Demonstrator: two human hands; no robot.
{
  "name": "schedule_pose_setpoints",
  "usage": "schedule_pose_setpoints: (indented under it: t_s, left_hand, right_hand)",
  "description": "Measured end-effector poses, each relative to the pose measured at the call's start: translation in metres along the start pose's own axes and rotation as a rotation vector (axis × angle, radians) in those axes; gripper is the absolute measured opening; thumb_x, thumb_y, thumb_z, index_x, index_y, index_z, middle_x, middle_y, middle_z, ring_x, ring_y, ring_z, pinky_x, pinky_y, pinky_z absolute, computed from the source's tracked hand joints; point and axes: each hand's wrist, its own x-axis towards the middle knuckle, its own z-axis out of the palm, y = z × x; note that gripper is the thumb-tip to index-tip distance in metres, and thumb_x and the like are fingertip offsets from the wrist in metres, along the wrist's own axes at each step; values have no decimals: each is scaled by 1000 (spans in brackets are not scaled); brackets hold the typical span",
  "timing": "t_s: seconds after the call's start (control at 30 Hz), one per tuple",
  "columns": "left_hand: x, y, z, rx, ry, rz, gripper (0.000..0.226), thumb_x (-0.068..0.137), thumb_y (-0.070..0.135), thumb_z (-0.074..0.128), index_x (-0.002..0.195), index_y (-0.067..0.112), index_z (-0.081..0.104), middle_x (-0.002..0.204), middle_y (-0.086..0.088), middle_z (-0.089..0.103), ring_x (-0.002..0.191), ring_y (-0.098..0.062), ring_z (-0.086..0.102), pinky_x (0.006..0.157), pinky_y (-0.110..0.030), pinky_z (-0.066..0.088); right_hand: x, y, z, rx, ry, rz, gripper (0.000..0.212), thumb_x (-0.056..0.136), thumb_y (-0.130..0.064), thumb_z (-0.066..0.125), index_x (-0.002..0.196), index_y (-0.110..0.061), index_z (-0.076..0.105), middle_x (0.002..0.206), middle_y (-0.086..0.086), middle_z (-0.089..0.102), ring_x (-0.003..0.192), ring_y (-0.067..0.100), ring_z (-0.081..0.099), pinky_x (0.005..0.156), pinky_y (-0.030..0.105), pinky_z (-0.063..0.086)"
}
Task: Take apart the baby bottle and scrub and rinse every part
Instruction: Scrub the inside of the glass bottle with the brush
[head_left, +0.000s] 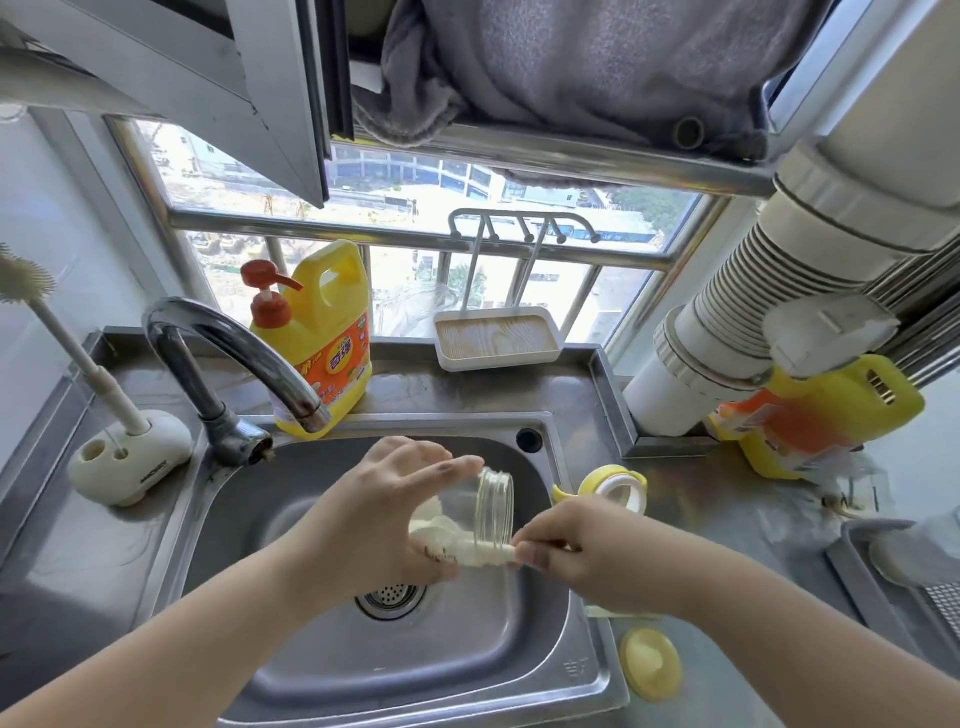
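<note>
Head camera, reading left to right: a long-handled bottle brush (78, 358) stands upright in its white holder (130, 457) on the steel counter beside the faucet (234, 353), and behind the spout sits a yellow pump bottle of dish soap (322, 338). No water shows at the spout.

Over the sink (415, 649), the left hand (374, 525) curls round the clear glass bottle body (478, 512), thumb on top and fingers underneath. The bottle lies on its side with the threaded mouth turned to the right. The right hand (582, 551) pinches the end of a small pale brush or sponge wand (483, 553), whose head reaches in through the mouth; white foam or sponge shows inside toward the base. Both hands are closed on what they hold, with no slack.

Right of the sink, the yellow collar with its handles (618, 486) rests on the counter, and nearer the front edge lies a round yellow cap or disc (649, 660); I cannot tell which part it is. A second yellow jug (821, 421) stands by the white pipe at far right.

As I judge it, the taking apart is done and the scrubbing of the bottle body is under way. The rinse of the body, and the scrub and rinse of the collar and the other yellow piece, look still to come. No nipple is plainly visible.
</note>
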Motion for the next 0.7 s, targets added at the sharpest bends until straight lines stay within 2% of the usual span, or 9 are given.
schedule_pose_setpoints:
  t_s: [0.03,0.1,0.2,0.27,0.37,0.43,0.57,0.63,0.7]
  left_hand:
    - [0,0,0,10,4,8,82,53,64,58,129,36,45,113,4,61,99,-17,53,83,-28,45]
    - [1,-3,-2,21,19,-3,83,53,65,59,129,36,46,113,4,61,100,-17,53,84,-27,42]
    - [0,-7,-4,-26,20,-38,86,51,65,62,131,40,43,116,6,60,103,-12,49,88,-19,36]
    - [-3,-9,-5,-48,15,-50,88,51,65,63,132,41,38,117,8,59,103,-10,48,89,-13,30]
    - [-8,-13,-3,-43,26,-47,85,52,64,64,131,42,43,115,9,59,101,-9,49,88,-14,32]
    - [-9,-13,-2,-49,31,-55,86,51,65,65,132,39,46,115,10,60,102,-11,50,88,-16,33]
    - [-9,-11,-5,-44,81,-55,85,52,65,64,131,39,44,115,6,61,103,-16,54,89,-19,34]
    - [-7,-10,-7,-7,110,-25,83,54,65,63,130,39,42,114,4,62,102,-18,55,87,-24,39]
    - [-7,-7,-7,45,111,15,82,56,66,61,131,38,42,114,3,61,102,-18,54,85,-28,44]
  right_hand:
    - [-1,-1,-3,33,-19,30,24,96,-33,48,97,-23,69,59,-10,49,52,5,40,50,12,33]
    - [1,0,-8,-87,-18,94,25,95,-37,48,95,-22,68,59,-10,46,53,6,40,49,13,34]
    - [3,4,-12,-292,199,130,32,92,-46,50,92,-17,64,67,-8,46,65,12,48,65,26,48]
    - [2,7,-14,-301,295,90,30,92,-43,51,91,-15,63,74,-8,47,73,14,51,76,34,49]
    - [-3,11,-20,-325,179,28,21,96,-24,45,102,-16,63,88,-5,55,82,14,52,80,34,48]
    - [-6,14,-24,-421,171,41,21,97,-24,41,105,-21,60,92,-5,57,85,16,55,80,34,49]
    - [-8,10,-27,-531,341,55,25,99,-41,34,99,-27,55,84,-7,56,82,17,58,77,32,49]
    - [-7,6,-21,-427,299,63,25,98,-41,38,97,-27,60,76,-7,54,78,19,57,73,33,51]
    - [-4,1,-12,-330,175,51,24,97,-37,42,99,-27,64,65,-10,46,69,14,51,65,22,48]
